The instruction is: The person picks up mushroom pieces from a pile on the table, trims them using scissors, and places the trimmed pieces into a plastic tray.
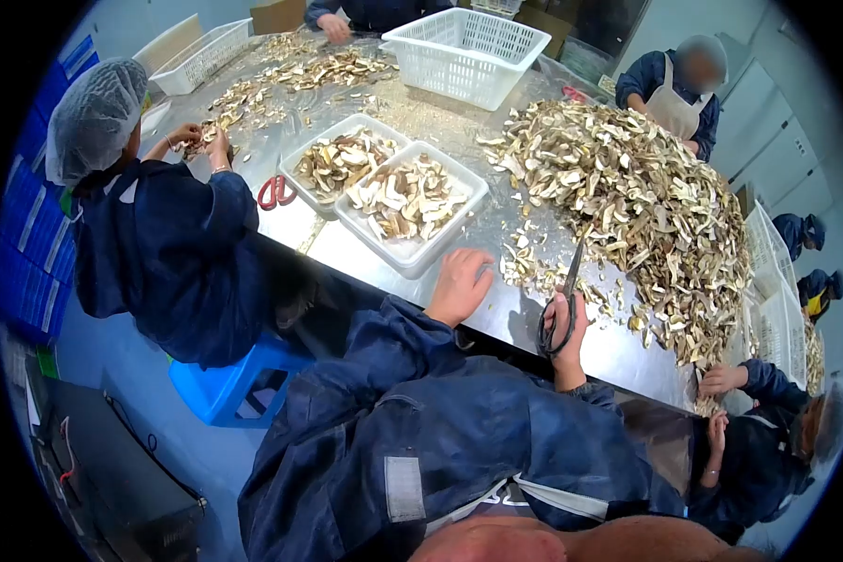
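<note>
My right hand is closed on the handles of black scissors, whose blades point up and away over the metal table. My left hand rests at the table's front edge with its fingers extended and nothing in it. Just beyond it is a white tray with sliced dried mushrooms, side by side with a second tray of slices. Beyond the scissors, a large heap of mushroom slices covers the right of the table. Small loose pieces lie between my left hand and the heap.
Red-handled scissors lie left of the trays. A large white basket stands at the back. A co-worker at left handles slices; other co-workers are at the back and right. A blue stool stands below the table at left.
</note>
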The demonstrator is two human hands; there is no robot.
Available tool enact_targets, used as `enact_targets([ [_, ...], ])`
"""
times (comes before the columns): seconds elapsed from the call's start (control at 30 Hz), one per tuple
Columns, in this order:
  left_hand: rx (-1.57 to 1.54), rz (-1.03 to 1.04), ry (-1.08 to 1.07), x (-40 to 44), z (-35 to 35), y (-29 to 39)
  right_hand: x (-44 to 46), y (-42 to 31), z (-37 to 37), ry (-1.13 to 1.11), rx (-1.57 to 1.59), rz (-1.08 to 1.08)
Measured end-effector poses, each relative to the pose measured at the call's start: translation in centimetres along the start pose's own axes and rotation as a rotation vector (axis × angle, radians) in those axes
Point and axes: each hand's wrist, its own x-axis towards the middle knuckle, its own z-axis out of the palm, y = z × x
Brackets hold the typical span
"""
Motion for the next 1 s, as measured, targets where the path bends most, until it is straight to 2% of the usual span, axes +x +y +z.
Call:
enact_targets([
  [0.27,0.116,-0.024,0.017,0.0,0.8,-0.2,-0.2,-0.5,0.1,-0.039,0.034,0.032],
  [0.4,0.186,0.030,0.043,0.3,1.2,-0.1,-0.1,0.0,-0.5,-0.083,0.065,0.031],
  [0.77,0.498,0.043,-0.165,0.4,2.3,2.3,0.6,0.6,-1.9,-0.036,0.491,0.129],
  [1.0,0.550,-0.015,-0.232,0.8,2.6,2.7,1.0,0.3,-2.9,-0.200,0.461,0.244],
])
